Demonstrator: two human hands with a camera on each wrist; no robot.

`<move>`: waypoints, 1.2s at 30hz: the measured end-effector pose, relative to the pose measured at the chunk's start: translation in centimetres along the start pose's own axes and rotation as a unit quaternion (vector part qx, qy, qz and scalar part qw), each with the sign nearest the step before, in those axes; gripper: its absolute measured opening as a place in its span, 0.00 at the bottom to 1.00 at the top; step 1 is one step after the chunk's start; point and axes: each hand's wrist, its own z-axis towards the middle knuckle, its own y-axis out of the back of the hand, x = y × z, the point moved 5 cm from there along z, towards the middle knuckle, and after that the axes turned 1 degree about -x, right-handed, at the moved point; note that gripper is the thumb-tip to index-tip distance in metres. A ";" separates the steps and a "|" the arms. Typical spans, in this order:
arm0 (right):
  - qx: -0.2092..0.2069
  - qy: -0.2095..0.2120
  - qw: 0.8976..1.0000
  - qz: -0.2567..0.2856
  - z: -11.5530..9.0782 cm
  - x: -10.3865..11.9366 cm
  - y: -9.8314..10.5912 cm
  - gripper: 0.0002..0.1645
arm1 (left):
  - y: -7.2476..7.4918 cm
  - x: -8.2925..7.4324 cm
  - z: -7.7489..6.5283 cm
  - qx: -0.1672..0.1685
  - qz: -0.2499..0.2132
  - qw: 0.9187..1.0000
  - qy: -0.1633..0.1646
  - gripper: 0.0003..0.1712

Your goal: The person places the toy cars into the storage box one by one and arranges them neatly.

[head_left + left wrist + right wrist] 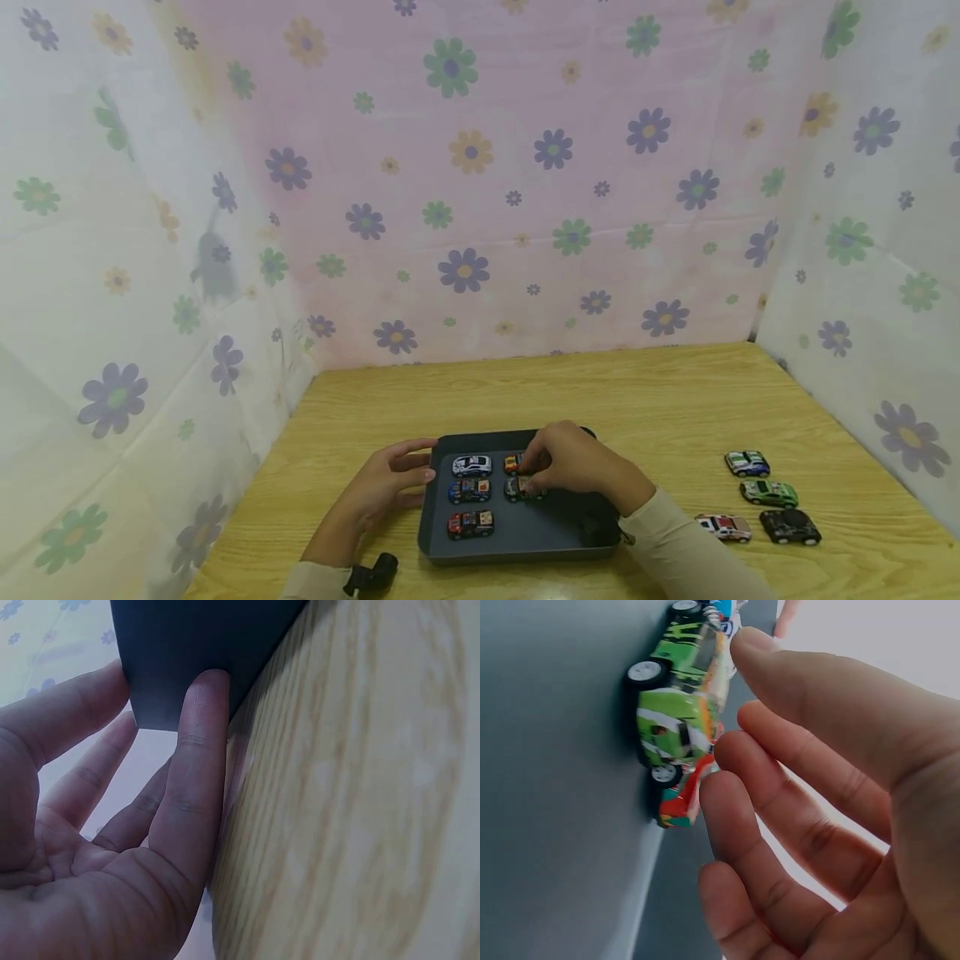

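A dark grey tray [540,542] lies on the wooden table with several toy cars in it. Down its left side stand a white-and-black car [472,465], a blue car [470,491] and a red car [471,524]. My left hand [386,483] rests against the tray's left wall, its thumb [202,712] extended along the outside. Over the tray, my right hand [573,462] is at a green toy car [671,720], with thumb and fingers loosely bent and apart beside it. An orange-red car [512,463] sits just behind, partly covered by that hand.
On the table to the right are a white-green-blue car [747,463], a green car [768,493], a white-and-red car [720,527] beside the right sleeve, and a black car [790,527]. Flower-patterned cloth [510,233] walls the table at back and sides.
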 end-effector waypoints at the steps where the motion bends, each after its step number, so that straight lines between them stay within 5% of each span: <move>1: -0.003 0.002 1.000 -0.003 0.0 0.1 0.1 0.11 | -0.1 0.0 0.1 0.000 -0.001 1.000 -0.001 0.37; 13: -0.019 0.013 0.999 -0.031 -1.8 0.5 2.7 0.13 | 0.0 0.1 0.1 -0.001 0.002 1.000 0.000 0.37; 36: -0.119 -0.010 0.988 -0.102 -13.2 -4.8 10.2 0.17 | -0.5 -0.1 0.1 -0.017 0.001 1.000 0.010 0.37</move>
